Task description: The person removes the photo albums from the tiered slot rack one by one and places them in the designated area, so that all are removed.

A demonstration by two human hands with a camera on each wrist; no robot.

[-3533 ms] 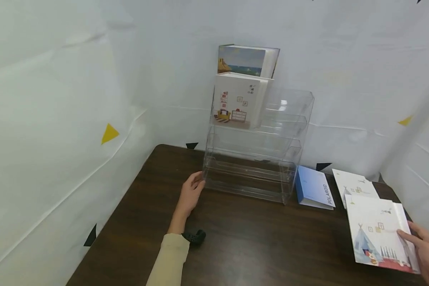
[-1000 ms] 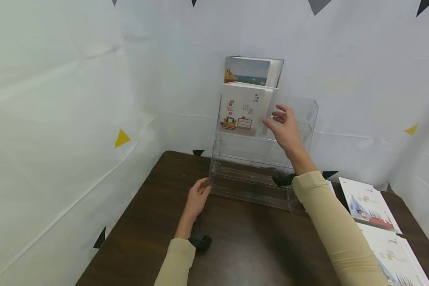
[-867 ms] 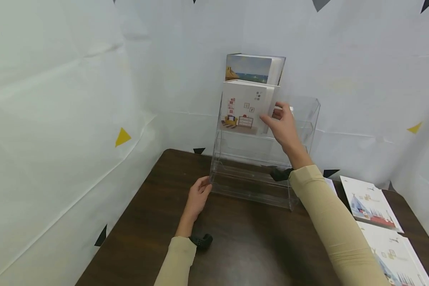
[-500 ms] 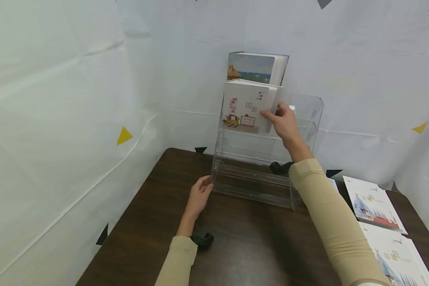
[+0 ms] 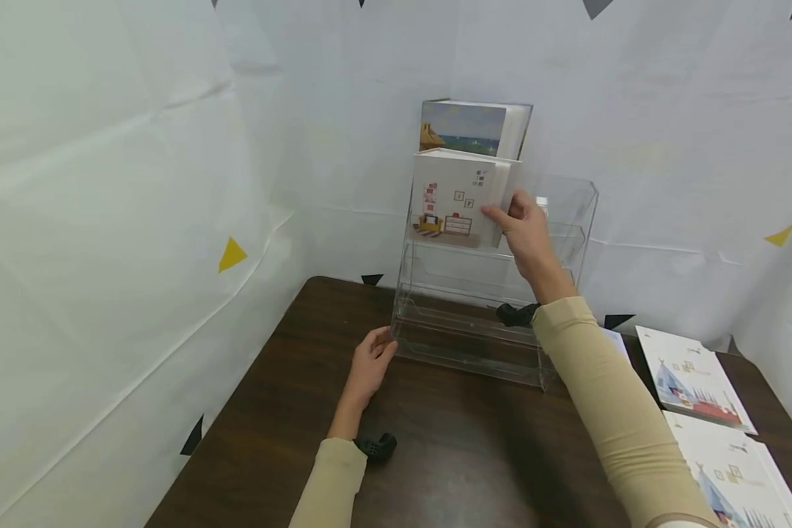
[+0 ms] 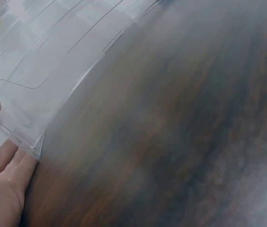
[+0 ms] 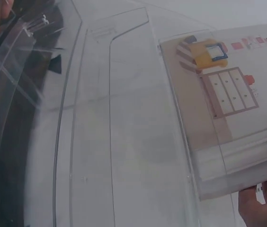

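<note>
White, room-printed hardback album (image 5: 449, 198) directly left of the right hand (image 5: 530, 231), upright and leaning back in an upper tier of the clear acrylic rack (image 5: 465, 275); near-square, so no clear long axis, free edge toward that hand. Right hand clamped on this edge, thumb over the front, fingers behind. Left hand (image 5: 369, 367) well below and farther off, fingers loosely bent against the rack's lower side corner. Landscape-covered album (image 5: 462, 128) above and behind, up-left of the right hand.

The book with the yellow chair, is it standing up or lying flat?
Standing up: in the head view, the book sits in the rack with its cover facing out, and the right hand pinches its side.
</note>
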